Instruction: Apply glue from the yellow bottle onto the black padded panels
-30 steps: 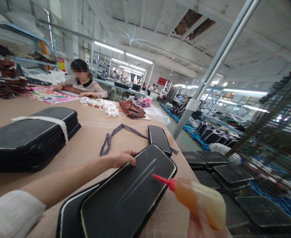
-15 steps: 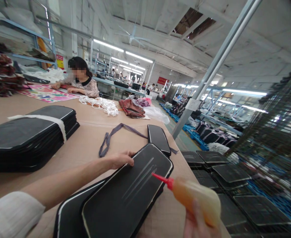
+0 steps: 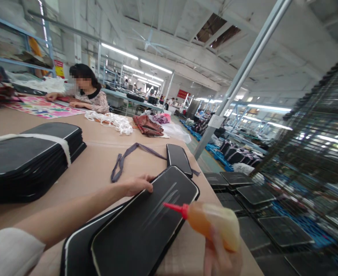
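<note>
One squeeze bottle (image 3: pixel 215 224) of amber liquid, right hand (image 3: pixel 222 257) gripping it

We've open table (image 3: pixel 99 168) btwn panel stack (image 3: pixel 27 161) & top panel (image 3: pixel 145 222); strap (image 3: pixel 128 153) lies across it, small panel (image 3: pixel 178 159) blocks far edge.

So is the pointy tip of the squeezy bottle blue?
No, the squeeze bottle in the right hand has a red nozzle, which points at the black panel that the left hand steadies.
</note>
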`<state>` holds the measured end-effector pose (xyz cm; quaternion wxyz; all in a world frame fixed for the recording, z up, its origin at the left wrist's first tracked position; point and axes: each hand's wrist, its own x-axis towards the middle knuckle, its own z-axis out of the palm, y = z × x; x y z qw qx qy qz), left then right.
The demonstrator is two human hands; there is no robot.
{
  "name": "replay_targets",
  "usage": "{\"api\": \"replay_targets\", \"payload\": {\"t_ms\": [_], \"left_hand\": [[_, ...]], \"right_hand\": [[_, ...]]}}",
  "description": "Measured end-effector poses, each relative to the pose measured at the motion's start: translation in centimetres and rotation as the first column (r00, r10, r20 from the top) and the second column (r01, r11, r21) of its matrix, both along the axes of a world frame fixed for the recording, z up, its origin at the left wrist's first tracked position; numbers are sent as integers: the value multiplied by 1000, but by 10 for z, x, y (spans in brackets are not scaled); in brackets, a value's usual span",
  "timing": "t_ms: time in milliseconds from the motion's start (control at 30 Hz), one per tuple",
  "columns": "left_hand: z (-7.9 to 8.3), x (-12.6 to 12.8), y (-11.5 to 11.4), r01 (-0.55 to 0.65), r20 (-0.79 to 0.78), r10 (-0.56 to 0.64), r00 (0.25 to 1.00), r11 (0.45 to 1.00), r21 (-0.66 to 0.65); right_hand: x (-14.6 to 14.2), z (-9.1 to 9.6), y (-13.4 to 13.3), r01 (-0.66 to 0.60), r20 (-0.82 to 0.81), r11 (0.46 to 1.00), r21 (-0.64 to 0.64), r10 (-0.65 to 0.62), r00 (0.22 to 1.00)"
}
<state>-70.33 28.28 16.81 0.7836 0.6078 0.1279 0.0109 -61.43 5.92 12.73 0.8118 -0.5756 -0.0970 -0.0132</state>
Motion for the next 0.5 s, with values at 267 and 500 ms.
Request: {"api": "replay_targets", "payload": {"t_ms": [267,500], "left_hand": [[20,-10,-8,15,54,-19,998,996,83],[32,-19,2,-207,116,193,974,970,126]], "right_hand": [[-41,15,-6,-138,69,990,17,136,988],[-16,1,-94,183,-52,940,287,-175,983]]}}
